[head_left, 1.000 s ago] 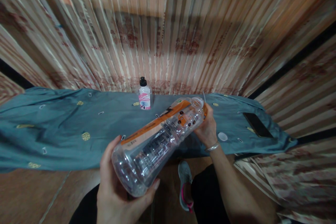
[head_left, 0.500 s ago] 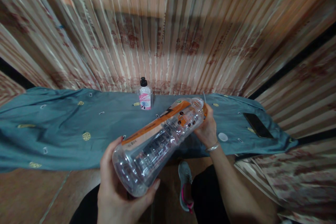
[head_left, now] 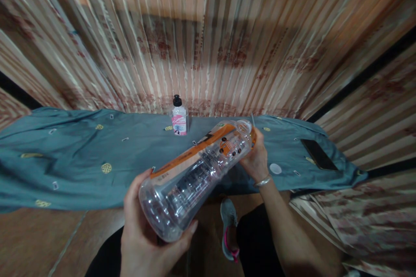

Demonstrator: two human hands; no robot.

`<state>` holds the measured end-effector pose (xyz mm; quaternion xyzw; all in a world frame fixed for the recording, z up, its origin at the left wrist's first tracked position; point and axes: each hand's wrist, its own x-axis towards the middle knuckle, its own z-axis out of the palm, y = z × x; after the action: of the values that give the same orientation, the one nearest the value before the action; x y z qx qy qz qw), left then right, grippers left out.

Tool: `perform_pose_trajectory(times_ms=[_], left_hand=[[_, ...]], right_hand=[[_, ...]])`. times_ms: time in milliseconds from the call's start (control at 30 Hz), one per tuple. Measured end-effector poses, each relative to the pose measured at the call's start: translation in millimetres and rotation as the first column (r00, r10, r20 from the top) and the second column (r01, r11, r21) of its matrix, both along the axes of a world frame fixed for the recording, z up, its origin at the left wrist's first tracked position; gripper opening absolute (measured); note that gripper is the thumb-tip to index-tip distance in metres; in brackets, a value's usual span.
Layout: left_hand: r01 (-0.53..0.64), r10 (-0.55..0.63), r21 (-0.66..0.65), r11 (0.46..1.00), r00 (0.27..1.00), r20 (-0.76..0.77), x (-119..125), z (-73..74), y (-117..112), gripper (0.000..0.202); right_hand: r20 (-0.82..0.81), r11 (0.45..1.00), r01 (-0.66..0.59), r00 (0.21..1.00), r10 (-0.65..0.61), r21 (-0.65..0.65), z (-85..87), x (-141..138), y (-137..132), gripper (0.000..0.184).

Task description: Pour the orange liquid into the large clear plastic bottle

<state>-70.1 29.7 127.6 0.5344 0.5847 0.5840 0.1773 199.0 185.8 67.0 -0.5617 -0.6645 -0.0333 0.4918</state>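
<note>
A large clear plastic bottle (head_left: 198,181) with an orange label is held slantwise above the cloth, its base toward me and its neck to the upper right. My left hand (head_left: 146,233) grips the base, thumb on the near side and fingers on the far side. Around the neck end, my right hand (head_left: 256,160) is closed, its fingers partly hidden by the bottle. A thin grey piece (head_left: 252,119) sticks up beside that hand; I cannot tell what it is. The bottle looks empty.
A small pink-labelled bottle with a black cap (head_left: 179,121) stands at the back of the table's blue-green cloth (head_left: 74,151). A white disc (head_left: 275,169) and a dark phone (head_left: 319,154) lie on the right. Striped curtains (head_left: 182,43) hang behind; a shoe (head_left: 229,214) shows below.
Hardly anything differs. Both hands keep the same hold on the bottle, and the view has shifted very slightly.
</note>
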Motion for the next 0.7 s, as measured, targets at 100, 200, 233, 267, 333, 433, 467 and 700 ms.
perform_pose_trajectory(times_ms=[100, 200, 233, 267, 333, 433, 467, 700], left_hand=[[0.001, -0.001, 0.011, 1.0, 1.0, -0.01, -0.5, -1.3, 1.0, 0.088], [-0.01, 0.01, 0.015, 1.0, 1.0, -0.008, -0.3, -1.8, 1.7, 0.088], [-0.012, 0.012, 0.015, 1.0, 1.0, -0.007, -0.2, -1.7, 1.7, 0.088], [-0.011, 0.011, 0.014, 1.0, 1.0, -0.006, -0.1, -1.5, 1.6, 0.088], [-0.007, 0.007, 0.01, 1.0, 1.0, 0.0, 0.1, -0.8, 1.0, 0.088], [-0.009, 0.009, 0.003, 1.0, 1.0, 0.025, 1.1, 0.5, 0.2, 0.088], [-0.01, 0.01, 0.003, 1.0, 0.999, 0.037, 1.7, 1.0, 0.1, 0.088], [-0.012, 0.012, 0.001, 1.0, 0.999, 0.047, 3.0, 1.6, 0.0, 0.088]], right_hand=[[-0.007, 1.0, -0.019, 1.0, 0.019, -0.003, 1.9, -0.2, 0.2, 0.071], [-0.008, 1.0, -0.02, 1.0, 0.02, 0.011, 0.6, 0.1, 0.6, 0.071], [-0.007, 1.0, -0.013, 1.0, 0.013, 0.021, -0.6, 0.3, 0.7, 0.073], [-0.006, 1.0, -0.005, 1.0, 0.005, 0.03, -2.0, 0.6, 0.9, 0.075], [-0.004, 0.999, 0.002, 1.0, -0.002, 0.035, -4.6, 1.1, 1.1, 0.077], [0.007, 1.0, -0.001, 1.0, 0.0, 0.028, -6.6, 1.6, 1.3, 0.075], [0.012, 1.0, 0.0, 1.0, -0.001, 0.028, -6.6, 1.8, 1.3, 0.076], [0.024, 0.999, -0.011, 1.0, 0.01, 0.031, -1.4, 1.6, 1.3, 0.076]])
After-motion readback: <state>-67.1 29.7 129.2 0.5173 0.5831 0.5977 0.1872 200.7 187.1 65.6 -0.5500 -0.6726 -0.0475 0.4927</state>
